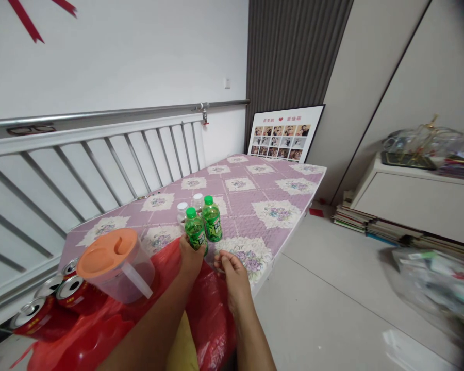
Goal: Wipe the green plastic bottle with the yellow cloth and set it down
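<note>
My left hand [190, 257] grips a small green bottle [195, 230] with a green cap, standing on the purple flowered quilt [255, 196]. A second green bottle [212, 219] stands just right of it and a little farther off. Behind them are two small clear bottles with white caps [182, 211]. My right hand [232, 273] rests on the quilt by a red plastic bag [209, 309], fingers curled and holding nothing.
A clear jug with an orange lid [116, 263] stands at the left on the red bag. Three red drink cans [67, 291] lie beside it. A white railing [100, 154] runs along the left. A photo board [282, 134], stacked books [371, 224] and a cabinet [417, 196] are at the right.
</note>
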`<state>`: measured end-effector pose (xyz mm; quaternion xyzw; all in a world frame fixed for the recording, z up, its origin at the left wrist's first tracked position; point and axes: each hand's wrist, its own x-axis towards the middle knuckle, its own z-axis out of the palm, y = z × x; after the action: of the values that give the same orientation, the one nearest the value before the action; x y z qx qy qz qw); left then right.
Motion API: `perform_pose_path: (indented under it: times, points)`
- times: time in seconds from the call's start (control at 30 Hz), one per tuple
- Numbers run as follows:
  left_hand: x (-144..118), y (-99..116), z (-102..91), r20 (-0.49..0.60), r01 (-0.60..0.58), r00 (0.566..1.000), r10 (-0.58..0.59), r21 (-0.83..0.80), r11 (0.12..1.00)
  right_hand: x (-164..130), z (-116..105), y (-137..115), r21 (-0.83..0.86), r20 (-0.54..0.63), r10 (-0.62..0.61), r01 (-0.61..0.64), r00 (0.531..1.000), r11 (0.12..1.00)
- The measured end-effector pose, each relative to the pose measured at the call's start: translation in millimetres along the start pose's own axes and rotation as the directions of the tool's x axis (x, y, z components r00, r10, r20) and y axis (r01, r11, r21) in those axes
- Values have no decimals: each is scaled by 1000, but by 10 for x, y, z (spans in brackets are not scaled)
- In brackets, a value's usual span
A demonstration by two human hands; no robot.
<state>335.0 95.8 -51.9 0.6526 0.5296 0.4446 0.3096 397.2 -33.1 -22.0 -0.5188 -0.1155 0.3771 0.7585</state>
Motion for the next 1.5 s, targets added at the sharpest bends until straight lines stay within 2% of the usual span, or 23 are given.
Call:
perform_pose_path:
  times: [0.37,1.17,1.33,1.5]
  points:
    - [16,23,-57,22,9,1000,-9,4,1000,-14,22,-21,-1,24,11,-11,1000,1000]
    - [74,-5,15,31,23,999,-23,0,1000,-9,4,-4,-31,48,-6,7,999,1000]
    - [73,64,-32,38,23,999,-21,-55,998,0,-3,-5,-56,48,-22,25,999,998]
    - [-20,246,-169,77,-1,997,9,-101,995,11,7,26,-62,63,-33,37,997,997]
